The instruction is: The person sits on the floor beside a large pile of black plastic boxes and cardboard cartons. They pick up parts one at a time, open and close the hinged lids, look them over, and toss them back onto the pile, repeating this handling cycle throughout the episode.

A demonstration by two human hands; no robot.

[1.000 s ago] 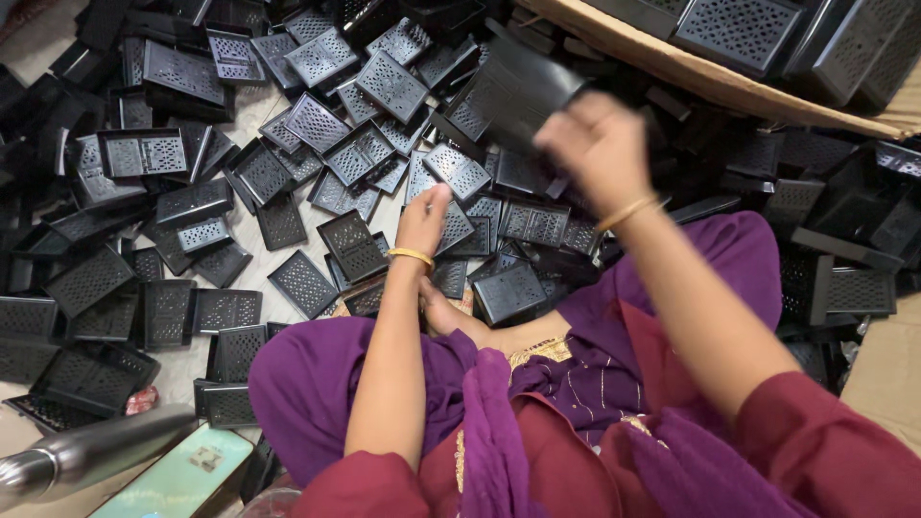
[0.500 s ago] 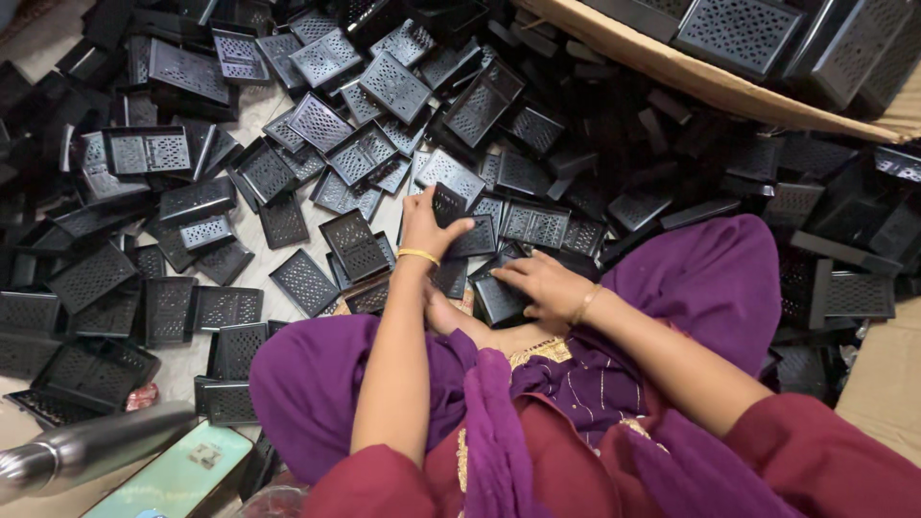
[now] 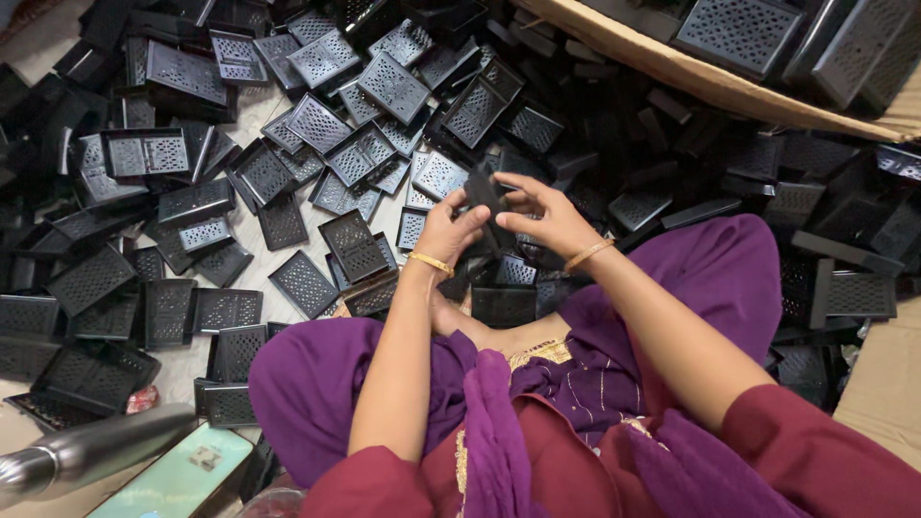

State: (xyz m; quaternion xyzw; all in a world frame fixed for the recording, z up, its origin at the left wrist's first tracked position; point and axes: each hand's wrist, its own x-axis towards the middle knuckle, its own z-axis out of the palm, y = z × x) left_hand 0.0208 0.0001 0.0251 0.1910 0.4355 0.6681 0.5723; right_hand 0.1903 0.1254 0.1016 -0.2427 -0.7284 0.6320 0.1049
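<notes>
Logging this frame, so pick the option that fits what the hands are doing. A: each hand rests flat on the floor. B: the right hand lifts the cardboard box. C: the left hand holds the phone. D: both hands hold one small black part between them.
D: the left hand and right hand meet on one small black part raised above the pile of black grille pieces.

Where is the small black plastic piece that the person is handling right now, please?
In the head view, the black plastic piece sits centre frame, pinched between the left hand and right hand, above the purple-clad lap.

Head-worn view, steeply downward, close
</notes>
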